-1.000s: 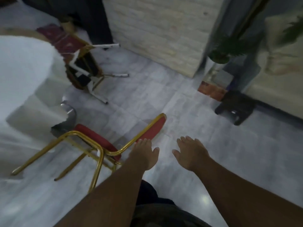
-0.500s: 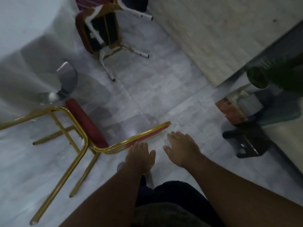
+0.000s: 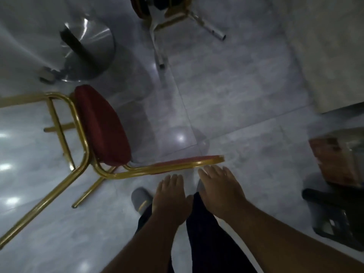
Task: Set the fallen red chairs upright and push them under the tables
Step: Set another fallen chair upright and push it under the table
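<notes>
A red chair [image 3: 102, 125] with a gold metal frame lies on its back on the pale tiled floor, legs pointing left. Its backrest edge runs flat along the floor toward the right. My left hand [image 3: 170, 196] hovers just below that backrest rail, fingers apart, holding nothing. My right hand [image 3: 220, 186] is open too, its fingertips close to the rounded top corner of the backrest; I cannot tell whether they touch it. A second fallen chair [image 3: 167, 14] with white and gold legs lies at the top edge, partly cut off.
The round metal base of a table [image 3: 86, 50] with a dark post stands at upper left, near the chair's seat. A beige brick pillar [image 3: 325, 46] fills the upper right. A brown box [image 3: 334, 158] and a black crate [image 3: 334, 219] sit at right. My slippered foot [image 3: 140, 198] is below the chair.
My view has tipped further down and moved closer to the chair. Both hands have come nearer to the backrest rail, the right one now at its top corner.
</notes>
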Motion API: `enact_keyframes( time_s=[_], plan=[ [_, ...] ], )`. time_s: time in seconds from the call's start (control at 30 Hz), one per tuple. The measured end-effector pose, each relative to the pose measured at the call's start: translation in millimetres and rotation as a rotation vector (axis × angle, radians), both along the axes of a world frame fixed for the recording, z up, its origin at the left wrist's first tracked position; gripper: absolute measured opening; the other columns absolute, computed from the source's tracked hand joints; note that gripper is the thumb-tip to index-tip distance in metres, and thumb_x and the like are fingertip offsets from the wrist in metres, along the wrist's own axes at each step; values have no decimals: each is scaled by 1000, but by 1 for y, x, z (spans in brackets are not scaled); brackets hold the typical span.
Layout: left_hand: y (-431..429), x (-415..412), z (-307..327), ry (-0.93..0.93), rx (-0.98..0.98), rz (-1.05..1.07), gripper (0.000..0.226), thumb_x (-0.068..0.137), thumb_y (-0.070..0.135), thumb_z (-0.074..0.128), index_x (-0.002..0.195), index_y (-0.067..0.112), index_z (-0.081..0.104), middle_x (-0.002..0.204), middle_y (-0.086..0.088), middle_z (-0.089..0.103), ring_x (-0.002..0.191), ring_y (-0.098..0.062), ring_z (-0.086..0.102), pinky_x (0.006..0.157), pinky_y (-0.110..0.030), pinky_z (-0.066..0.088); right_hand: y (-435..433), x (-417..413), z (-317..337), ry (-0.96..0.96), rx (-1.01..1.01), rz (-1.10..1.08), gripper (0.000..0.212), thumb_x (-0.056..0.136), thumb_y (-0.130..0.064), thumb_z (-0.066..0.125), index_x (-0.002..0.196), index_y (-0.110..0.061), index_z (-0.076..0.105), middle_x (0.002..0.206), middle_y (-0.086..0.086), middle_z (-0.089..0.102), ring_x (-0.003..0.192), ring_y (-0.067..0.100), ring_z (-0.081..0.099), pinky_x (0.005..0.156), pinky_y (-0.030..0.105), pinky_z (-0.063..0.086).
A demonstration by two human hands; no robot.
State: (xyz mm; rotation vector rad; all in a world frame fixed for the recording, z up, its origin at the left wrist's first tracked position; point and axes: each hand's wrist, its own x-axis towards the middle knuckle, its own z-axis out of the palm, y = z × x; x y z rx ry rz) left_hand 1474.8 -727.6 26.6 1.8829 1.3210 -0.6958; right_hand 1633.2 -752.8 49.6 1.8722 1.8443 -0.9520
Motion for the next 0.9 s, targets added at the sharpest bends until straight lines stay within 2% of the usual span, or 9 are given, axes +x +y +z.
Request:
enact_keyframes(
  time_s=[0.17, 0.23, 0.3, 0.4, 0.47, 0.57, 0.7, 0.9],
  plan=[
    [18, 30, -81, -1, 46, 16, 80, 103, 50, 43, 162, 12, 4, 171, -8, 4, 158, -26, 1, 128, -42, 4, 16, 27, -91, -4, -34, 34, 66, 99, -39, 48, 156, -19, 21, 162, 5, 26, 150, 26, 20, 124, 44, 11],
    [24, 38, -113, -6, 67, 26, 80, 103, 49, 45, 161, 12, 5, 171, -7, 6, 158, -26, 2, 129, -43, 3, 24, 38, -125, -7, -33, 29, 65, 95, -35, 55, 153, -21, 27, 155, 6, 36, 144, 28, 29, 121, 43, 20],
    [29, 44, -140, 1, 72, 10, 75, 101, 49, 48, 159, 13, 16, 167, -7, 20, 156, -27, 12, 129, -45, 5, 31, 45, -156, -20, -26, 15, 64, 89, -30, 61, 146, -22, 33, 144, 5, 44, 135, 28, 38, 116, 44, 29],
    [34, 48, -173, -7, 91, 42, 56, 98, 51, 53, 141, 16, 40, 144, -6, 47, 138, -28, 40, 122, -46, 26, 35, 52, -194, -6, -35, 30, 57, 87, -26, 65, 137, -22, 39, 131, 4, 48, 124, 26, 44, 109, 42, 37],
    [36, 49, -188, -8, 162, 67, 50, 97, 52, 55, 132, 18, 44, 132, -5, 53, 125, -26, 48, 111, -44, 39, 36, 56, -211, 11, -11, 45, 47, 90, -28, 64, 131, -22, 41, 124, 4, 50, 116, 25, 48, 102, 42, 42],
    [36, 51, -201, -3, 270, 2, 53, 96, 56, 55, 132, 19, 43, 129, -4, 54, 119, -26, 52, 100, -43, 45, 36, 61, -225, 42, 35, 35, 40, 93, -27, 64, 126, -20, 42, 119, 6, 50, 110, 26, 49, 89, 38, 45],
    [32, 45, -199, 3, 318, -87, 50, 100, 55, 50, 130, 17, 41, 129, -6, 52, 118, -26, 52, 96, -43, 47, 34, 59, -223, 65, 60, 100, 37, 93, -19, 65, 124, -16, 45, 120, 6, 51, 109, 25, 46, 79, 33, 37],
    [28, 23, -161, 45, 388, -112, 47, 101, 55, 47, 126, 16, 41, 122, -6, 52, 110, -26, 52, 90, -40, 47, 32, 40, -178, 126, 174, 84, 32, 90, -13, 67, 119, -13, 54, 116, 6, 54, 105, 24, 48, 79, 32, 38]
  ],
)
